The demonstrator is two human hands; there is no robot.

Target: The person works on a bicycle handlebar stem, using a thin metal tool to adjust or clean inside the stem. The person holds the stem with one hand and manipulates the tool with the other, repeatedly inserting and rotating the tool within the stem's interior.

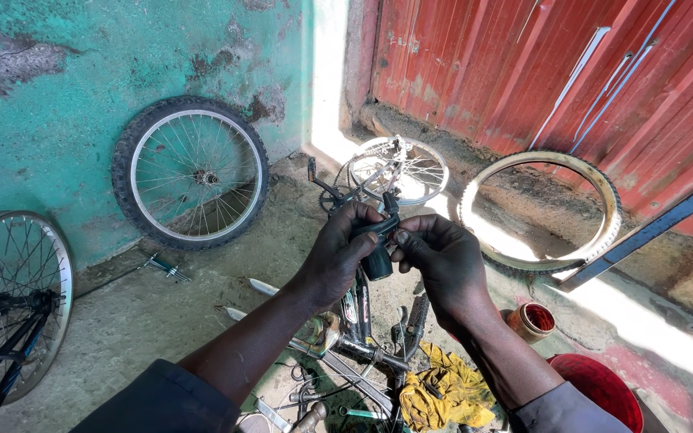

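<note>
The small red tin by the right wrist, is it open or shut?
Open. The small red tin stands upright on the floor with no lid on it, and its red inside shows through the round mouth. How full it is cannot be told.

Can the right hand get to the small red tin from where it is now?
Probably yes. The red tin sits on the floor just beside the right forearm with nothing over it, but the right hand and left hand both grip a small black part, so it must let go.

I saw no labels, signs or screens. One small round tin (532, 321) with a red inside and orange wall stood open at four o'clock from the hands.
</note>
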